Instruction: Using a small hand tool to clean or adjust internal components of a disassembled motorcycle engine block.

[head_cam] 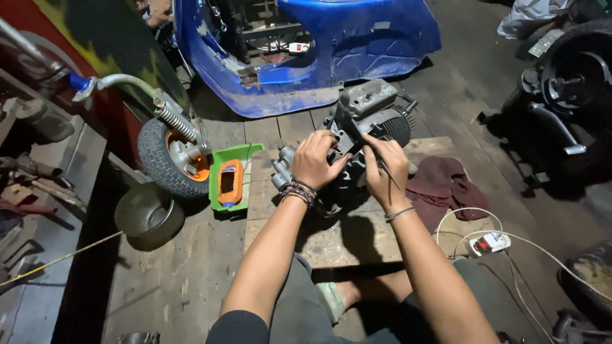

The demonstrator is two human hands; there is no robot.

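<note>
Head view of a person seated on a plank floor, both hands on a grey, grimy finned metal scooter engine (366, 121) that rests on a worn wooden board (331, 239) just in front of the knees. The left hand (313, 159) lies spread over the engine's near left side, fingers curled against the casing rather than closed round anything. The right hand (384, 167) is pinched narrowly on a thin dark pointed tool (380, 160), its tip directed into the casing near the cooling fins; what the tip meets is hidden by the fingers. Judged risks: the slim tool may slip off an oily surface and jab the left hand, which sits just beside it; the unclamped engine may roll on the board under sideways force; low light may hide small parts that drop between the planks. A dark red crumpled rag (446, 185) lies to the right of the engine, a white cable with a small switch box (489, 243) near it, and a green and orange plastic tool case (230, 179) to the left, beside a small black tyre on an orange wheel hub (171, 156)
</note>
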